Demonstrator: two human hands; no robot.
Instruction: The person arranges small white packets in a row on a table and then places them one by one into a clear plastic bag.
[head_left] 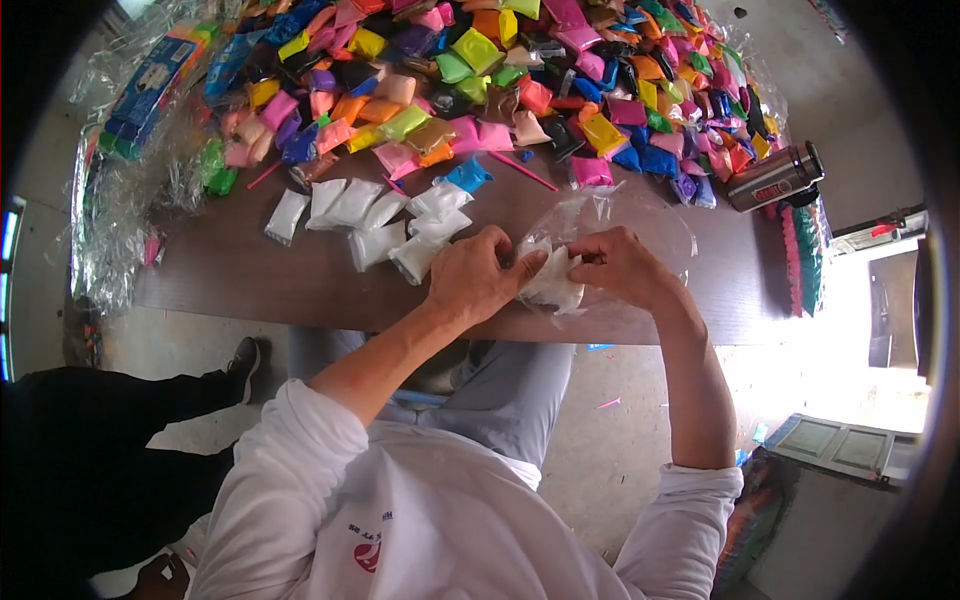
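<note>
A clear plastic bag (pixel 655 225) lies near the table's front edge, with white packets (pixel 552 284) bunched at its left end. My left hand (pixel 478 274) is closed at the left side of this bundle, its thumb pressed toward the packets. From the right, my right hand (pixel 632 264) pinches at the bag beside the packets; its fingertips are partly hidden. Left of my hands, several loose white packets (pixel 349 203) lie in a group on the table. A blue packet (pixel 466 174) rests against the far side of that group.
A large heap of colourful packets (pixel 480 55) covers the back of the brown table (pixel 250 265). A steel flask (pixel 775 178) lies at the right, and crumpled clear wrap (pixel 150 210) at the left. Pink sticks (pixel 524 171) lie before the heap. Another person's leg (pixel 110 410) shows at lower left.
</note>
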